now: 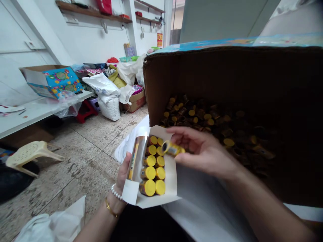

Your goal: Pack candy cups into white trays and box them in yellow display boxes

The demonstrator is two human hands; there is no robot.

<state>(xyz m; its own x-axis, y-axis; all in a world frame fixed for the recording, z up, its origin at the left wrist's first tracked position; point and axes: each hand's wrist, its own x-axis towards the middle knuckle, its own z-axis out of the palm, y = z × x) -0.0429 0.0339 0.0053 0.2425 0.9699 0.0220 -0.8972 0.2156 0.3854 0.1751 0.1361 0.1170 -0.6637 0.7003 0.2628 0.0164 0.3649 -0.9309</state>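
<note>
My left hand (122, 177) grips a small white open carton (153, 201) from below, thumb on its shiny side flap. Inside the carton stand two rows of little tubes with yellow caps (152, 168). My right hand (202, 151) is closed on one yellow-capped tube (172, 148), held sideways just above the carton's far end. Behind my hands a big brown cardboard box (176, 77) stands open, filled with several loose tubes of the same kind (209, 117).
A white sheet (202, 201) lies under the big box. At left, a white table (30, 114) carries a colourful box (54, 80). On the tiled floor stand a cream plastic stool (31, 154), a red stool (85, 111), white sacks (107, 97) and further boxes.
</note>
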